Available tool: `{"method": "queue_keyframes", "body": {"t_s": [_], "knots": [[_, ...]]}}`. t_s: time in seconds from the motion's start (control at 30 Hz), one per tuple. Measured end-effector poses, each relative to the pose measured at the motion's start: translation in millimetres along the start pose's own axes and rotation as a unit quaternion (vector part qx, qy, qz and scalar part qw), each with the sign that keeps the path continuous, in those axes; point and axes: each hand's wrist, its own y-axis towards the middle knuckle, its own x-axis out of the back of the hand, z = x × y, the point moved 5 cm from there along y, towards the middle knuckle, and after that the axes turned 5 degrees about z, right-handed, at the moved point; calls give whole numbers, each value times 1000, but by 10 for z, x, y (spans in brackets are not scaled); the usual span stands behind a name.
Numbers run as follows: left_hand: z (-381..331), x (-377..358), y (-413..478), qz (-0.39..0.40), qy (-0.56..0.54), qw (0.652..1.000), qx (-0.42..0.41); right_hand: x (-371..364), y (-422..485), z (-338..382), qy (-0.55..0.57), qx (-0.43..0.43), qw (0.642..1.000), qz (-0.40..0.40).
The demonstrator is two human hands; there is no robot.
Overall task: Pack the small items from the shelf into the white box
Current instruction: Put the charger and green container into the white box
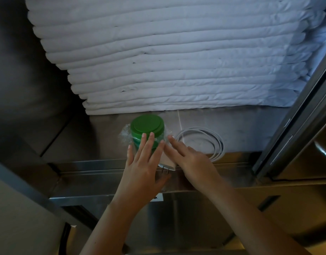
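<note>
Fingers spread, left hand pressed green-lidded, plastic-wrapped jar on steel shelf; right hand, fingers straight, covered white pronged charger beside it. Better curl round each firmly; wrap likely slippery.

You are showing two bare forearms at the bottom of the frame; your left hand and right hand are wearing short-trimmed nails.
</note>
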Motion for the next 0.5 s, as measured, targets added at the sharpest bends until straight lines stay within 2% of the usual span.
{"method": "queue_keyframes", "body": {"t_s": [0.2,0.5], "knots": [[-6,21,-8,-19,-3,1000,7,-23,-29,4,-19,21,999,-18],[-14,-28,-29,4,2,1000,5,7,-117,0,-34,62,997,-29]]}}
